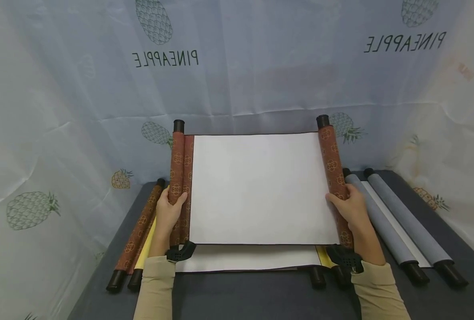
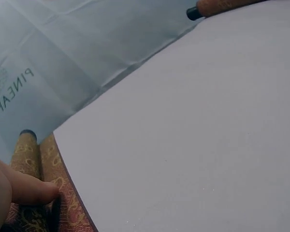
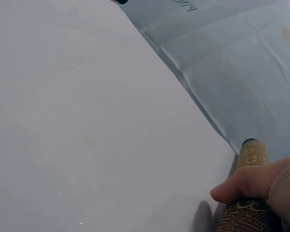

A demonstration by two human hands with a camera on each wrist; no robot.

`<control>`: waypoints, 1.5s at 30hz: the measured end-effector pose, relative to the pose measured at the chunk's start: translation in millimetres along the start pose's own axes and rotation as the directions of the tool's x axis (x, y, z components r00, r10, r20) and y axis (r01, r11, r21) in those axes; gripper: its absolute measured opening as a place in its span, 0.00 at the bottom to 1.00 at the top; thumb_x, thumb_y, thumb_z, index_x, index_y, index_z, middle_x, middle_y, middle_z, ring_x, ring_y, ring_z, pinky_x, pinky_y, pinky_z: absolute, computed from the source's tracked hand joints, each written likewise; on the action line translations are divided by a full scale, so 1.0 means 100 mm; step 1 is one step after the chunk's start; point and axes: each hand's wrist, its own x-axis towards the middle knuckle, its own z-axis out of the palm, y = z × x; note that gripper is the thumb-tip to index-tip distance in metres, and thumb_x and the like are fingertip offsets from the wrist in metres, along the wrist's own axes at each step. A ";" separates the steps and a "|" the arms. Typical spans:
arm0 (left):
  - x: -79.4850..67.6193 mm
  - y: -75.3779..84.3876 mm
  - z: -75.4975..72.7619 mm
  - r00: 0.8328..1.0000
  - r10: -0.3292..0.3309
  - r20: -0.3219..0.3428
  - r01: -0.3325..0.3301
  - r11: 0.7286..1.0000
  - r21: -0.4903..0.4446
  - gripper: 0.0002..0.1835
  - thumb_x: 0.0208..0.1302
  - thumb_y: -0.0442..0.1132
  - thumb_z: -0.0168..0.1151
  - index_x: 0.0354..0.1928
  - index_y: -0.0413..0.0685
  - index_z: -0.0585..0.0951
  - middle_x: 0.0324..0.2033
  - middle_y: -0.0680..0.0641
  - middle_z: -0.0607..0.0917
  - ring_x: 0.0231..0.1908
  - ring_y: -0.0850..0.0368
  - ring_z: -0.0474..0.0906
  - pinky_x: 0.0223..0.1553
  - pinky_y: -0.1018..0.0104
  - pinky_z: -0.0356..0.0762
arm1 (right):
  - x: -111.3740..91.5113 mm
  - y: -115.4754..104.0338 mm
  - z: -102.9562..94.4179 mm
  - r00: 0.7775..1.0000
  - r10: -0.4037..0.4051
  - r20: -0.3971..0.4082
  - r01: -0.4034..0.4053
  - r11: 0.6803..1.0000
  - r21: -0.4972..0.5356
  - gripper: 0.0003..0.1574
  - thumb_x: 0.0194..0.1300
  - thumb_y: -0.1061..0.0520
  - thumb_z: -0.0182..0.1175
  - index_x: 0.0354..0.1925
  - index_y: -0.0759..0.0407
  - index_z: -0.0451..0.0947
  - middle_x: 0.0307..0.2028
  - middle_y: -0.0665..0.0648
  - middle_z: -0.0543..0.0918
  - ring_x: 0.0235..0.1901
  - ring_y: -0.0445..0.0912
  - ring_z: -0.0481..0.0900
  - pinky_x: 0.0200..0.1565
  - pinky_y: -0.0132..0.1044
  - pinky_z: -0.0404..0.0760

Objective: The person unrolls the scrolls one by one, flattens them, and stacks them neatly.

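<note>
A hanging scroll with red-brown patterned rollers is held partly unrolled, its blank white sheet (image 1: 260, 186) stretched between both hands. My left hand (image 1: 170, 211) grips the left roller (image 1: 177, 155), thumb lying over the patterned border beside it. With my right hand (image 1: 350, 205) I hold the right roller (image 1: 331, 153), thumb across its front. In the left wrist view the left thumb (image 2: 34, 189) presses near the border's edge. The right wrist view shows the right thumb (image 3: 239, 183) over the gold-patterned roll. The fingers behind both rollers are hidden.
Below the held sheet lies another white sheet (image 1: 244, 258) with yellow rolls at its sides. A red-brown patterned scroll (image 1: 141, 226) lies at the left of the dark table (image 1: 237, 298). Two grey rolls (image 1: 410, 218) with black ends lie on the right. A pineapple-print curtain (image 1: 244, 80) hangs behind.
</note>
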 end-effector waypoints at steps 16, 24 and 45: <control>-0.01 0.00 -0.07 0.999 -0.041 -0.002 0.041 0.999 -0.022 0.30 0.68 0.37 0.57 0.68 0.34 0.61 0.59 0.31 0.74 0.56 0.36 0.75 0.56 0.46 0.75 | -0.03 -0.01 -0.05 0.999 -0.014 0.039 0.013 1.000 0.019 0.42 0.68 0.51 0.55 0.69 0.75 0.54 0.60 0.77 0.68 0.53 0.64 0.72 0.47 0.48 0.74; -0.02 0.00 -0.08 0.998 -0.058 0.013 0.058 0.998 -0.028 0.30 0.68 0.37 0.57 0.68 0.34 0.61 0.60 0.32 0.73 0.57 0.38 0.74 0.56 0.48 0.74 | -0.03 0.01 -0.03 0.999 -0.025 0.037 0.026 1.000 -0.003 0.41 0.71 0.51 0.50 0.69 0.77 0.52 0.59 0.79 0.68 0.53 0.67 0.72 0.47 0.53 0.75; 0.00 -0.01 -0.11 0.995 -0.090 0.038 0.092 0.995 -0.047 0.32 0.68 0.37 0.57 0.69 0.34 0.59 0.62 0.31 0.70 0.60 0.36 0.70 0.60 0.44 0.71 | -0.01 0.04 -0.04 0.999 0.020 0.032 -0.023 0.997 0.077 0.58 0.61 0.46 0.64 0.72 0.71 0.44 0.65 0.75 0.60 0.57 0.62 0.67 0.53 0.54 0.72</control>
